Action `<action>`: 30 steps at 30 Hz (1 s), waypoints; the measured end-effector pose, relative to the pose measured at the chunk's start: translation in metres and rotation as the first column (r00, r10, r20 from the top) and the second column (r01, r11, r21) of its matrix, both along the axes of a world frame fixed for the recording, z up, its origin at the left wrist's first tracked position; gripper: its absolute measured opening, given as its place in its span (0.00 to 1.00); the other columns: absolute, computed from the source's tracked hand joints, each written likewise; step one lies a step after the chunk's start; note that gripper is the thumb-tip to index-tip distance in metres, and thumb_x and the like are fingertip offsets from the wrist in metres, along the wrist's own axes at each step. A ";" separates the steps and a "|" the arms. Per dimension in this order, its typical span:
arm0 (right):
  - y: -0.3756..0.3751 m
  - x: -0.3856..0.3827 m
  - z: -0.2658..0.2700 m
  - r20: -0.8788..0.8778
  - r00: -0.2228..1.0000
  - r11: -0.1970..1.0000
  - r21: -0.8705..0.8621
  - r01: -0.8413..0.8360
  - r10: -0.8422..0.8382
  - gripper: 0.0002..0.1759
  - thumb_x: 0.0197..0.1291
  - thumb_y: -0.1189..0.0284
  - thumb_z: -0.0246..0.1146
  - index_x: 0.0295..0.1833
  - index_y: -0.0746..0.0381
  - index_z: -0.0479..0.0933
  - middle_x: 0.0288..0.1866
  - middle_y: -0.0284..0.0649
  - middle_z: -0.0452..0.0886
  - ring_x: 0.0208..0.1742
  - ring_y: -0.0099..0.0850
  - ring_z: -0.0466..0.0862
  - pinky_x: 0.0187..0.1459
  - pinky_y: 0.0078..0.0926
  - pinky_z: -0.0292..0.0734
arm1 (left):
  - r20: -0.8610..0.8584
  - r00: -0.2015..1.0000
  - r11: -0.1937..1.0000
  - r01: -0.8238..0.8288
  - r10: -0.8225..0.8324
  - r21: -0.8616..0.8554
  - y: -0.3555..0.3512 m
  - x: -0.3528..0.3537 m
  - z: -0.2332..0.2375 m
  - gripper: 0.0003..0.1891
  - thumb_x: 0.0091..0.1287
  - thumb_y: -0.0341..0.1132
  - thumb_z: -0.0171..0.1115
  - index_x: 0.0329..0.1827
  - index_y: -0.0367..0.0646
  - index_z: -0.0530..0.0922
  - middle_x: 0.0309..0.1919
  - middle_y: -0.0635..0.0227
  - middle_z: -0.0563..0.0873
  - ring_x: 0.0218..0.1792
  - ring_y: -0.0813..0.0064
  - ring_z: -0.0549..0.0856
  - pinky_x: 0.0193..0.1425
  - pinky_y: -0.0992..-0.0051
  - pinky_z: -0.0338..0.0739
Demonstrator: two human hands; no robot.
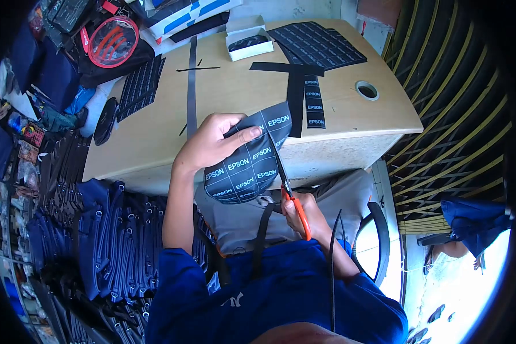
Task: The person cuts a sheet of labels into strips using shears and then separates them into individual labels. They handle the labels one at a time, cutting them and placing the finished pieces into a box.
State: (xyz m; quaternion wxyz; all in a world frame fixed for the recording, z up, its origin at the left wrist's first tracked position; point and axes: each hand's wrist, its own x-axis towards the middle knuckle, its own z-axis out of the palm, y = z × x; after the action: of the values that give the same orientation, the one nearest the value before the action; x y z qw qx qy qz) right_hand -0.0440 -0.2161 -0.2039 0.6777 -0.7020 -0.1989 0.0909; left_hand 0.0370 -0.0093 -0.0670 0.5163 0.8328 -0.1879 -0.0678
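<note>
My left hand [218, 140] grips the upper part of a black sheet [238, 166] printed with a grid of EPSON labels, its thumb on top. My right hand [304, 212] is closed round the orange handles of a pair of scissors [286, 190]. The scissor blades point up and lie at the sheet's right part, along a line between label columns. The sheet is held off the table's front edge, over my lap. Beyond it on the table lies a cut strip of EPSON labels [314, 103] beside a black strip [296, 97].
More label sheets [318, 43] and a white box [249, 40] stand at the table's [155, 132] back. Another sheet [140, 86] lies at left, near a red round-framed item [113, 42]. Many blue straps [120, 246] hang at lower left. A metal lattice [447, 114] stands at right.
</note>
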 end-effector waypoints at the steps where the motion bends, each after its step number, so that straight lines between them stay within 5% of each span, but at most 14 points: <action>1: -0.001 0.001 -0.001 0.005 1.000 1.000 -0.001 -0.001 0.001 0.35 0.60 0.39 0.50 0.23 0.63 0.66 0.13 0.30 0.64 0.12 0.18 0.66 0.14 0.17 0.59 | -0.013 1.000 1.000 0.007 -0.007 -0.007 0.001 0.002 -0.001 0.13 0.66 0.37 0.62 0.34 0.32 0.80 0.24 0.76 0.79 0.27 0.90 0.72 0.29 0.82 0.70; 3: -0.005 0.002 -0.001 -0.009 0.999 0.997 -0.072 -0.039 0.039 0.20 0.66 0.62 0.56 0.29 0.68 0.69 0.17 0.43 0.65 0.18 0.34 0.65 0.24 0.31 0.65 | 0.002 1.000 1.000 0.018 -0.018 0.001 0.001 0.004 0.001 0.14 0.66 0.38 0.62 0.33 0.32 0.80 0.23 0.77 0.79 0.26 0.91 0.72 0.28 0.83 0.69; 4: -0.004 0.003 -0.001 -0.005 0.999 0.997 -0.073 -0.040 0.039 0.20 0.66 0.62 0.56 0.29 0.68 0.69 0.17 0.43 0.65 0.18 0.34 0.65 0.24 0.31 0.65 | 0.013 0.999 1.000 0.030 -0.030 0.009 0.001 0.004 0.002 0.14 0.67 0.38 0.61 0.33 0.32 0.80 0.23 0.77 0.79 0.26 0.91 0.71 0.28 0.83 0.68; 6: -0.002 0.005 0.002 0.070 0.997 0.999 -0.029 -0.020 0.022 0.36 0.61 0.38 0.47 0.24 0.64 0.67 0.14 0.31 0.66 0.15 0.20 0.69 0.19 0.20 0.62 | -0.013 0.999 0.999 0.031 -0.032 -0.005 -0.001 0.005 0.007 0.14 0.67 0.38 0.61 0.33 0.32 0.80 0.23 0.78 0.78 0.25 0.91 0.71 0.27 0.83 0.67; 13: -0.002 0.016 0.010 0.114 0.992 0.998 0.017 -0.056 0.054 0.39 0.56 0.33 0.47 0.26 0.64 0.67 0.16 0.32 0.66 0.18 0.20 0.67 0.22 0.22 0.63 | 0.009 0.997 0.996 0.080 -0.080 -0.025 -0.005 0.011 0.002 0.16 0.66 0.39 0.62 0.28 0.33 0.78 0.18 0.80 0.70 0.23 0.91 0.65 0.22 0.81 0.61; 15: -0.004 0.021 0.011 0.193 0.980 0.997 0.051 -0.061 0.050 0.31 0.61 0.44 0.53 0.27 0.65 0.68 0.19 0.38 0.70 0.21 0.30 0.72 0.27 0.28 0.68 | 0.059 0.992 0.993 0.112 -0.113 0.023 -0.004 0.017 -0.003 0.16 0.66 0.39 0.63 0.26 0.33 0.77 0.17 0.79 0.68 0.22 0.90 0.63 0.22 0.80 0.59; 25: -0.008 0.028 0.019 0.073 0.997 1.000 0.007 -0.027 0.027 0.29 0.64 0.48 0.52 0.27 0.65 0.69 0.19 0.40 0.70 0.21 0.33 0.72 0.27 0.30 0.68 | 0.081 0.987 0.990 0.135 -0.139 0.050 -0.015 0.025 0.005 0.20 0.65 0.40 0.63 0.21 0.34 0.73 0.15 0.78 0.61 0.20 0.88 0.58 0.20 0.77 0.54; 27: -0.005 0.028 0.023 0.026 1.000 0.996 0.088 0.007 -0.009 0.38 0.57 0.34 0.48 0.24 0.63 0.66 0.16 0.27 0.63 0.16 0.15 0.63 0.18 0.16 0.55 | 0.129 0.980 0.986 0.143 -0.153 0.082 -0.016 0.029 0.005 0.20 0.66 0.40 0.63 0.20 0.34 0.73 0.15 0.78 0.60 0.20 0.88 0.58 0.19 0.77 0.54; 30: -0.007 0.029 0.027 0.042 0.999 0.997 0.083 0.008 -0.011 0.39 0.57 0.34 0.47 0.24 0.64 0.66 0.16 0.28 0.63 0.16 0.16 0.64 0.18 0.17 0.56 | 0.147 0.979 0.987 0.124 -0.138 0.103 -0.018 0.031 0.006 0.21 0.66 0.40 0.63 0.18 0.35 0.71 0.15 0.78 0.59 0.20 0.88 0.57 0.19 0.77 0.53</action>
State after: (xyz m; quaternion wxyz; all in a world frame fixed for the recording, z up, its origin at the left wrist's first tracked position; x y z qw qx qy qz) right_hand -0.0151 -0.2226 -0.1774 0.7023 -0.6761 -0.2135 0.0644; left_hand 0.0681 -0.0274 -0.0609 0.4550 0.8447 -0.2781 -0.0462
